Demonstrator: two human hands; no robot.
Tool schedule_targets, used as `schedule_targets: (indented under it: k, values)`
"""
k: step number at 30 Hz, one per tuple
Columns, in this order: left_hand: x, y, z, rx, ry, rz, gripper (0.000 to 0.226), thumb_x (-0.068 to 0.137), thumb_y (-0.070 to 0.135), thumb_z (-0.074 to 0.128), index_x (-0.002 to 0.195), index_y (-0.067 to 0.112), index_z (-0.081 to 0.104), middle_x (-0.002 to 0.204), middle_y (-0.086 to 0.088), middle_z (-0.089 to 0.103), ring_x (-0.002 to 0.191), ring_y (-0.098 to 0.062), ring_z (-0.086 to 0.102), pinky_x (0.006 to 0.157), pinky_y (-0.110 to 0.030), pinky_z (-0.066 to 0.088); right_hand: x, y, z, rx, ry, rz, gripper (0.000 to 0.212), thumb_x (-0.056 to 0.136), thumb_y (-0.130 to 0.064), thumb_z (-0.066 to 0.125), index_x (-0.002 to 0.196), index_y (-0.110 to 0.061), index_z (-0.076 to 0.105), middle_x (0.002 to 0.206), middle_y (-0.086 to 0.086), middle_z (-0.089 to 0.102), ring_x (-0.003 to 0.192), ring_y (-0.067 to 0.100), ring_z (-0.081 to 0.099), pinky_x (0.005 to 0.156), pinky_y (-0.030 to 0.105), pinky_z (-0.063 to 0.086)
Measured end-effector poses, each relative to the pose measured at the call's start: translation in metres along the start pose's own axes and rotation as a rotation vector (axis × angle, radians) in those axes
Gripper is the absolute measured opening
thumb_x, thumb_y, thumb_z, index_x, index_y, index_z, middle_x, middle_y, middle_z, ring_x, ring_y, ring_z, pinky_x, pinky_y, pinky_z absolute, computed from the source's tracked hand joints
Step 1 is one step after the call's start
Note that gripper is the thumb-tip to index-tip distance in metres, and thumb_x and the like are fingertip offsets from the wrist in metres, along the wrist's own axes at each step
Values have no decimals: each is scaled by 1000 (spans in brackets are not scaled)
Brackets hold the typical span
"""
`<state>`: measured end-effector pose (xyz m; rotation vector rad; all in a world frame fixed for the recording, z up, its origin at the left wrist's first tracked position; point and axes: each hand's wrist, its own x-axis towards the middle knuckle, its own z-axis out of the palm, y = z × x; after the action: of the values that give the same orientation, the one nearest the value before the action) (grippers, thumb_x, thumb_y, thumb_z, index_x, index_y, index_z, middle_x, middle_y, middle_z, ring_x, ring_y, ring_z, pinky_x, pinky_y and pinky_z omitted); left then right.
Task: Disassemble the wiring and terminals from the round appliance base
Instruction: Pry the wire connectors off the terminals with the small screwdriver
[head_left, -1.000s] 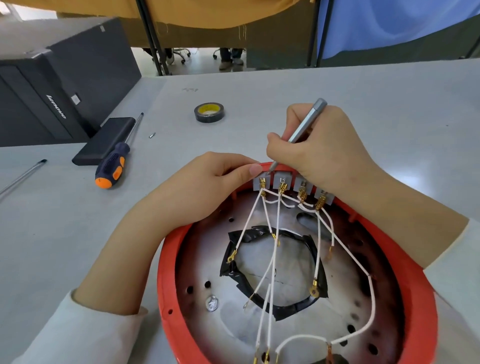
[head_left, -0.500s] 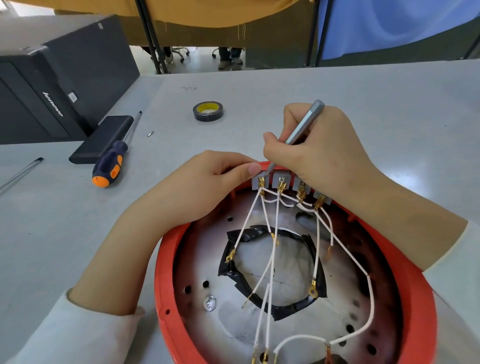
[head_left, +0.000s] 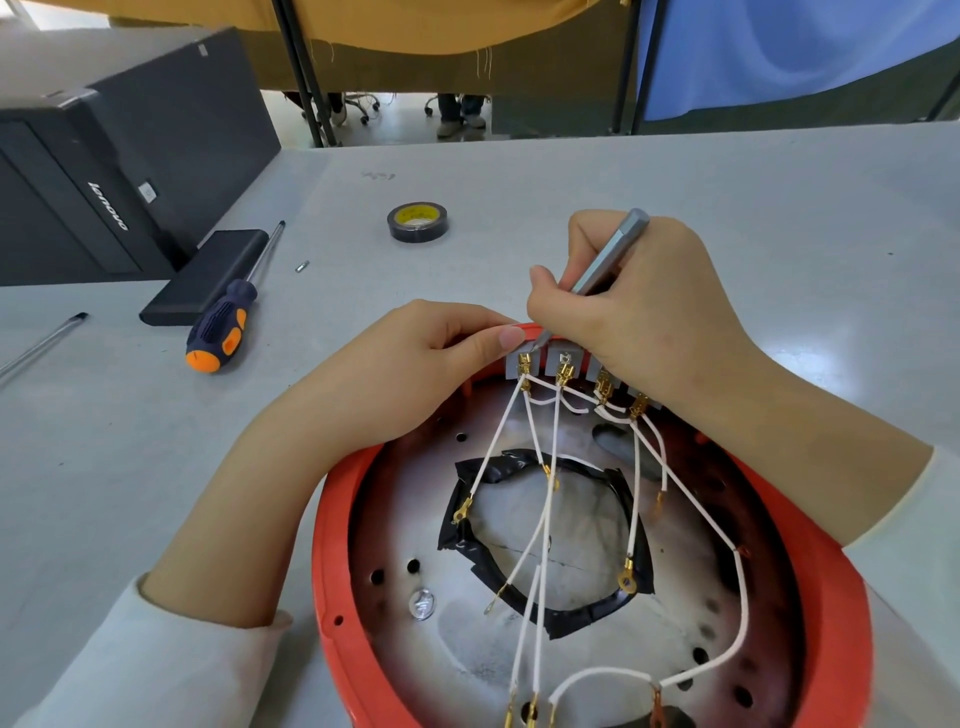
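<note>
Grey table (head_left: 675, 171), yellow cloth (head_left: 415, 26), blue cloth (head_left: 779, 47), pale floor (head_left: 400, 119)

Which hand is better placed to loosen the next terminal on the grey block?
The right hand: it holds the slim grey screwdriver with its tip already at the grey terminal block. The left hand grips the red base rim beside it, steadying it.

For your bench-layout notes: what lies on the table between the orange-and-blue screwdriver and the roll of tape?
Head view: one small metal bit on bare table, between screwdriver and tape roll.
</note>
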<state>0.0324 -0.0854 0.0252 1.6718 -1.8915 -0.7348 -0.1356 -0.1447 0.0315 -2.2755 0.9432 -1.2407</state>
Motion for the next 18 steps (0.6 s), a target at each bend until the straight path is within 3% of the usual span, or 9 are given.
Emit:
schedule_targets:
  k: [7,18]
  values:
    - [0,1,1,-11,-1,0,31,92,55,42,107,43,66,97,4,71,95,-19,64,89,-45,48,-1,0,2,-16,16,-28,42,81,-19,67,54,-17,36,46,-8,34,48,6,42,50,11,33]
    - [0,-1,1,-40,4,-3,29,93,49,45,109,38,67,100,17,70,98,-4,62,93,-34,47,13,1,1,109,-114,164,39,77,-9,63,52,-14,34,44,-7,29,41,7,33,40,10,27]
